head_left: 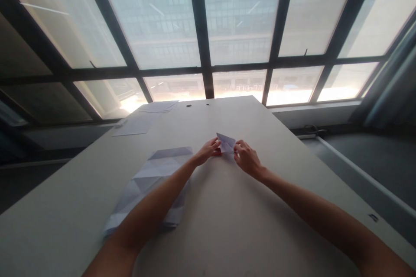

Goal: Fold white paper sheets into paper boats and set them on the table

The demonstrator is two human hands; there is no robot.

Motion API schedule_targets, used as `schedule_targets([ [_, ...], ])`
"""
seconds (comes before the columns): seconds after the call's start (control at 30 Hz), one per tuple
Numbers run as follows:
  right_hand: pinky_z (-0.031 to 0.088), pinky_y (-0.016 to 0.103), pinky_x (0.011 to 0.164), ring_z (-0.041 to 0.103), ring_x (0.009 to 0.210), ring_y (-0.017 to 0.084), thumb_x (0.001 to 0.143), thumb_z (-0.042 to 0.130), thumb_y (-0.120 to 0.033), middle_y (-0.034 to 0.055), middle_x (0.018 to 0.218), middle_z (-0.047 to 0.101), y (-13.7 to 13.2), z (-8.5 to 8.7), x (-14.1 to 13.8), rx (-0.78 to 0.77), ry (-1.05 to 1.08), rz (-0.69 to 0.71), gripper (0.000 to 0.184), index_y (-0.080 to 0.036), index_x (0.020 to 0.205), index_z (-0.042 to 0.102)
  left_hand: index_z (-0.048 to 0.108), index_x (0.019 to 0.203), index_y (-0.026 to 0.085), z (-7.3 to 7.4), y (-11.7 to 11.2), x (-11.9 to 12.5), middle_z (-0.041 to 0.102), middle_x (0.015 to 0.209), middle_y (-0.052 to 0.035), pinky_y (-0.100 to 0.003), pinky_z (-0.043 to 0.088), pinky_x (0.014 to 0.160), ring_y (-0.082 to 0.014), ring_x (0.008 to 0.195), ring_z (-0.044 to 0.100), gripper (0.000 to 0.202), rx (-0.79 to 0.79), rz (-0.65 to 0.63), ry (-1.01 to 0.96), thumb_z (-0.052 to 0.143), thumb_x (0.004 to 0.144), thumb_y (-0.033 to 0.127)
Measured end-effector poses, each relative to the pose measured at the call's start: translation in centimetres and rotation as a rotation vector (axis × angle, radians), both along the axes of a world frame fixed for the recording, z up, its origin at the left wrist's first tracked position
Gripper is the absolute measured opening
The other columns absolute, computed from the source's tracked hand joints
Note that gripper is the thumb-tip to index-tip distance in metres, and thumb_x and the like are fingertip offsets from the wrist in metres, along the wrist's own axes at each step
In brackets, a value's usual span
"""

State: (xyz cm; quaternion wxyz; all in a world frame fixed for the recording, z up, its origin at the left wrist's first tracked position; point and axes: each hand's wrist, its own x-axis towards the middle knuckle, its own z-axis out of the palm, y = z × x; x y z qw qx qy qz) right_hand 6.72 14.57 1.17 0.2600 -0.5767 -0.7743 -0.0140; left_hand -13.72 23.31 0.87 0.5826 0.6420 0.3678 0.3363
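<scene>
Fingers (239, 144) of left hand (206, 151), right hand (247, 157) pinching folded paper (226, 143).

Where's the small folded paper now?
Head view, just right of centre: the small folded paper is between the left hand and right hand, over the white table, right of the creased sheet.

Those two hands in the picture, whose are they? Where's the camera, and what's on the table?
They're a person's own bare hands; there's no robot. The camera is worn on that person's head, looking forward and down, so the arms stretch away from you. The left hand and right hand hold a small folded paper between them. On the white table, a big creased sheet lies partly hidden by the left arm, with flat sheets farther away. Beyond the table are big windows.
</scene>
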Motion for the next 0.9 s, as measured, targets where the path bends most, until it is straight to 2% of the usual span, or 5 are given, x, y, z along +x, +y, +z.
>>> schedule_targets([
  [0.13,0.048,0.029,0.079,0.061,0.097,0.020,0.092,0.057,-0.028,0.0078,0.116,0.062,-2.5,-0.2,-2.2,-0.048,0.074,0.121,0.012,-0.022,0.097,0.066,0.062,0.125,0.014,-1.4,-1.6,0.2,0.070,0.110,-0.0112,-0.029,0.054,0.075,-0.0187,0.086,0.067,0.048,0.046,0.098,-0.077,0.064,0.080,0.030],
  [0.3,0.046,0.029,0.077,0.064,0.090,0.020,0.096,0.049,-0.050,0.0055,0.102,0.069,-2.4,0.9,-2.4,-0.052,0.183,0.138,0.034,-0.024,0.094,0.071,0.075,0.108,0.012,-1.8,-2.6,0.0,0.075,0.100,-0.0093,-0.027,0.052,0.069,-0.0203,0.080,0.068,0.033,0.318,0.250,0.146,0.059,0.079,0.020],
  [0.57,0.037,0.026,0.060,0.066,0.069,0.019,0.087,0.059,-0.046,0.0063,0.076,0.075,2.7,1.9,-2.7,-0.174,0.243,-0.117,0.029,-0.023,0.079,0.076,0.078,0.097,0.013,-1.9,-4.2,0.2,0.075,0.086,-0.0081,-0.025,0.048,0.066,-0.0174,0.073,0.064,0.027,0.508,0.345,0.243,0.062,0.083,0.029],
  [0.77,0.036,0.026,0.057,0.063,0.062,0.018,0.080,0.064,-0.041,0.0044,0.066,0.072,3.9,0.0,-2.5,-0.202,0.457,-0.083,0.025,-0.021,0.068,0.074,0.080,0.092,0.014,-1.8,-4.3,0.1,0.065,0.072,-0.0035,-0.021,0.041,0.058,-0.0130,0.064,0.057,0.026,0.568,0.312,0.234,0.059,0.084,0.029],
  [0.9,0.037,0.025,0.054,0.055,0.057,0.014,0.076,0.060,-0.036,0.0011,0.061,0.064,5.0,-1.1,-1.9,-0.206,0.902,0.062,0.022,-0.018,0.065,0.067,0.079,0.090,0.014,-2.3,-3.8,0.0,0.069,0.076,-0.0050,-0.024,0.044,0.063,-0.0153,0.069,0.060,0.024,0.511,0.317,0.204,0.060,0.082,0.027],
])
